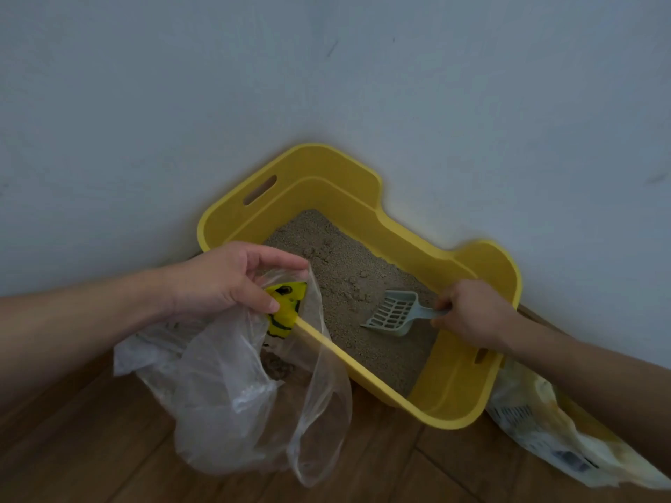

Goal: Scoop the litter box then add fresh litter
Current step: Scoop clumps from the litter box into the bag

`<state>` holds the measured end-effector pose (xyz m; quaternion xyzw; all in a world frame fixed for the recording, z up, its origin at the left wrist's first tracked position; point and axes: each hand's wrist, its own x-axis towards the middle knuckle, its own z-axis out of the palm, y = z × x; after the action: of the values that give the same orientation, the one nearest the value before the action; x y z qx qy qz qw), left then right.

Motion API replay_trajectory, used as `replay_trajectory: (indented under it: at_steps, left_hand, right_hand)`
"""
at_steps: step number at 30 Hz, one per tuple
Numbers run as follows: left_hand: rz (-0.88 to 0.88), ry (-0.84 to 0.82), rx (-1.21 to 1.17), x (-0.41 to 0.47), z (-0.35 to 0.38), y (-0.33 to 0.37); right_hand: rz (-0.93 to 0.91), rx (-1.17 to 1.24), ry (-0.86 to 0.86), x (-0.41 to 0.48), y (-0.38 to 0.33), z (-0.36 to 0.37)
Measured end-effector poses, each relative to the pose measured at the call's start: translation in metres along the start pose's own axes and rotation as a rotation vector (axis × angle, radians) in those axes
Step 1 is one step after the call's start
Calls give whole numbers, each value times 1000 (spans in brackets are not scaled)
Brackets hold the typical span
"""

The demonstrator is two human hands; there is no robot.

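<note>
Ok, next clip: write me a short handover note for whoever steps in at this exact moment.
Left hand: pinches the clear plastic bag open beside the yellow litter box.
Right hand: grips the grey scoop, its head on the litter.
Litter sack: on the floor right of the box.
Done: some dark clumps seem to be bagged.
Left: finish scooping, then pour in fresh litter.
</note>
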<state>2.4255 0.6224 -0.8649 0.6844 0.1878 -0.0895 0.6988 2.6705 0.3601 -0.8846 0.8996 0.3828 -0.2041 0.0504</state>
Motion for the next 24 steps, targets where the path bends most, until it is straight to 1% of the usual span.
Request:
replay_trajectory:
  at_steps: [4,9,17,24]
  left_hand:
    - [-9,-5,-27,1,-2,-1]
    - [-1,-25,-44,0,-5,-2]
    - [-27,-61,-109,-2,-8,-7]
    - [-40,-80,-145,2,-7,-7]
  right_hand:
    - [12,61,-36,11,-10,7]
    - [8,151,-40,26,-26,22]
    - [-72,214,42,53,-71,42]
    - [-117,262,71,82,-93,42]
